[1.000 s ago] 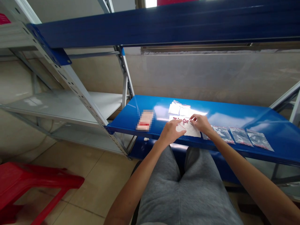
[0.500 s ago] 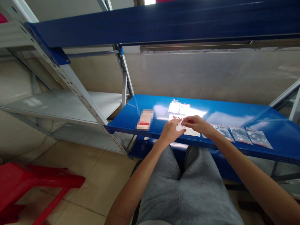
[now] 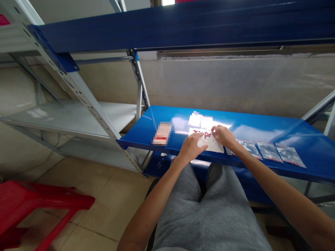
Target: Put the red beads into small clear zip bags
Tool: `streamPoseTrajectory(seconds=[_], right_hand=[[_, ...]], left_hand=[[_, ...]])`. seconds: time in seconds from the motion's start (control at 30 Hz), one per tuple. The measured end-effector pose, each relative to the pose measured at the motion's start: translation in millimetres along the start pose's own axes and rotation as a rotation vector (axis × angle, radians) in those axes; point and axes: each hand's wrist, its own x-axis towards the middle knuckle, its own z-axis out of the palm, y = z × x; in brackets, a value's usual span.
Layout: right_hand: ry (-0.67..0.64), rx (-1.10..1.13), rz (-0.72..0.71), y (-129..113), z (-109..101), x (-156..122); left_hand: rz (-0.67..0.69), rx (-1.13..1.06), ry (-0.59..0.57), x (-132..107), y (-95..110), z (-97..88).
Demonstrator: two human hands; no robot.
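Small red beads lie scattered on a white sheet near the shelf's front edge. At the sheet's left side, my left hand is curled round a small clear zip bag with a red line at its mouth. My right hand is at the right end of the beads, thumb and finger pinched together with red at the tips. The bag's lower part is hard to see against the sheet.
Filled zip bags lie in a row on the right of the blue shelf. Flat bags lie behind the sheet, a blurred-out packet on the left. A blue beam crosses above; a red stool stands left.
My right hand has moved right, away from the bag at my left hand, to the beads. More beads now show. My left hand has stayed in place.
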Motion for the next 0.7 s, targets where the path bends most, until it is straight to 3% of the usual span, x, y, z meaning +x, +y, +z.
streamPoseTrajectory(seconds=[0.2, 0.37, 0.47, 0.57, 0.7], right_hand=[[0.041, 0.096, -0.045, -2.4, -10.9, 0.4], [-0.034, 0.461, -0.319, -26.5, -36.1, -19.4], [-0.081, 0.575, -0.386, -41.0, -45.2, -29.6], [-0.059, 0.566, -0.369, -41.1, -43.4, -29.1], [0.061, 0.433, -0.195, -26.7, -25.4, -21.1]], left_hand=[[-0.005, 0.007, 0.008, -0.9, -3.4, -0.4], [-0.006, -0.012, 0.029, 0.3, -1.4, -0.6], [0.015, -0.038, 0.016, 0.2, 0.3, 0.6], [-0.016, -0.023, 0.026, -0.4, 0.0, 2.3], [-0.07, 0.02, 0.06, -1.0, -2.5, 3.1]])
